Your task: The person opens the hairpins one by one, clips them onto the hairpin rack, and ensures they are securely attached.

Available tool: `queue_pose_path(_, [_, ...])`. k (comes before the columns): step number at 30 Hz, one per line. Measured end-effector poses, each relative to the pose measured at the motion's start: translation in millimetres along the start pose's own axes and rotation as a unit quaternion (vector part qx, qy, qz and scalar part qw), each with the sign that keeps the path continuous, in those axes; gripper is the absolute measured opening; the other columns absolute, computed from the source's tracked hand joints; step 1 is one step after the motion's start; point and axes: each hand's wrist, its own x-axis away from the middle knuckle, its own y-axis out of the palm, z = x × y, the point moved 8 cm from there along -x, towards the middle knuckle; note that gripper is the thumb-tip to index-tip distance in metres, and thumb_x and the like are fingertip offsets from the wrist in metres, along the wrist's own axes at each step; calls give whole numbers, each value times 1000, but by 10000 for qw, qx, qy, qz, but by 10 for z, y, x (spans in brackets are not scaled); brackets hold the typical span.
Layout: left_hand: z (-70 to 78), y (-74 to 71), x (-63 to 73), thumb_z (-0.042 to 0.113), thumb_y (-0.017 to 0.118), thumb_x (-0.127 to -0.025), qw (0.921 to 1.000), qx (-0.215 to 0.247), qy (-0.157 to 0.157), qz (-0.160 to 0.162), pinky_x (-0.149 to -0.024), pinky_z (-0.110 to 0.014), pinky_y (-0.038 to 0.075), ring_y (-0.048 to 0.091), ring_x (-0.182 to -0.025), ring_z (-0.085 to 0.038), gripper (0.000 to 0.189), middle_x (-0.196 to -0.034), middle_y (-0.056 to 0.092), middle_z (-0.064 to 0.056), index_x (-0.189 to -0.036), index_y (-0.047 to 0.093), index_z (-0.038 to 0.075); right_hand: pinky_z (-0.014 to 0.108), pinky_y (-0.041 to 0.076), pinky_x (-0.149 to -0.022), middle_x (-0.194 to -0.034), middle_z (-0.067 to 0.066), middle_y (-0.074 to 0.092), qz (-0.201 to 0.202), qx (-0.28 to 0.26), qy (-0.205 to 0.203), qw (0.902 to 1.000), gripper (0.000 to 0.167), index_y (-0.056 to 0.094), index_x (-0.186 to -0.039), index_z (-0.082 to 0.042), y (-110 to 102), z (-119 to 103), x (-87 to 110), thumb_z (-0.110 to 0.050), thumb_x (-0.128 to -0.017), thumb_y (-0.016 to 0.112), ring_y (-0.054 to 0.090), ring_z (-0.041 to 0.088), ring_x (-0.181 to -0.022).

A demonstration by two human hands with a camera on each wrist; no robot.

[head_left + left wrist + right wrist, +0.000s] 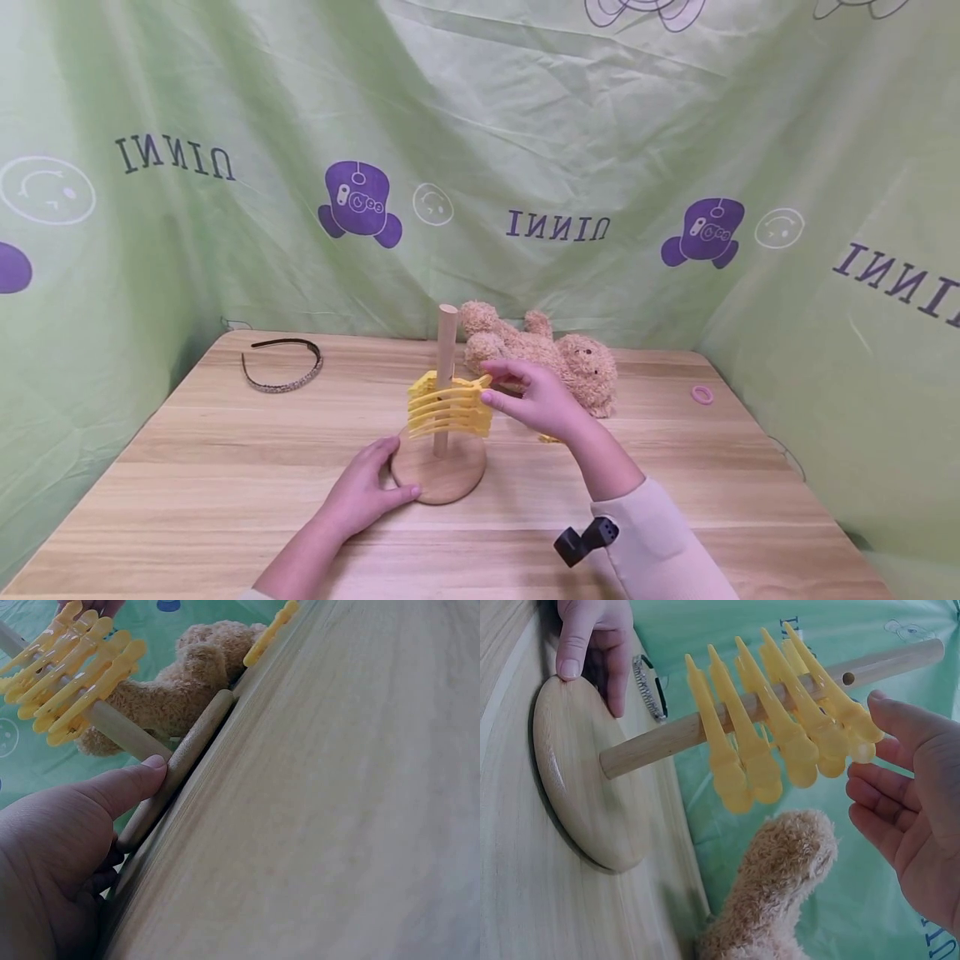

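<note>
Several yellow hair clips (450,408) are clamped one above another along the upright wooden post (447,333), which rises from a round wooden base (438,479). My left hand (367,483) grips the base's rim; its thumb lies along the edge in the left wrist view. Beside the topmost clip (836,697), my right hand (922,795) has its thumb and forefinger spread around the clip's handle end, fingers relaxed. A slim gap shows between thumb and clip in the right wrist view. The forefinger is partly hidden there.
A brown plush bear (555,354) lies on its side behind the post. Another yellow piece (551,438) shows beneath my right forearm. A glittery headband (288,379) lies at back left, a pink ring (702,395) at back right. Green fabric (487,167) surrounds the wooden table (225,467).
</note>
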Motion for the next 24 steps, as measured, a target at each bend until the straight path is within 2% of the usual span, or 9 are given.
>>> queue_pose_path(5, [8,-3,3,41,83,-74,10000,50,-11,-7,-116,-59,31,40,-137,-46,89,-144,47,-27,-138,48,-8,52,48,-104,-132,13,63,147,-96,244,9995,52,56,-135,-7,-74,86,51,-26,-89,72,60,32,-121])
queue_pose_path(12, [-2,-7,-3,42,83,-74,10000,11,15,3,-116,-59,31,40,-137,-46,89,-145,47,-27,-139,48,-8,54,48,-103,-133,14,62,555,235,181,9980,50,58,-134,-6,-247,255,198,-23,-89,72,59,34,-120])
queue_pose_path(19, [-2,-10,-8,41,83,-74,10000,14,34,12,-115,-60,31,40,-137,-47,88,-144,47,-28,-138,48,-8,56,46,-106,-135,14,60,752,112,563,9955,50,58,-134,-7,-353,576,385,-27,-90,72,57,36,-123])
queue_pose_path(24, [-14,8,-22,40,83,-74,10000,53,-43,-25,-116,-59,30,39,-138,-46,88,-145,46,-27,-139,47,-8,57,46,-104,-132,18,61,947,149,764,9925,50,58,-132,-1,-418,814,559,-24,-89,72,57,39,-121])
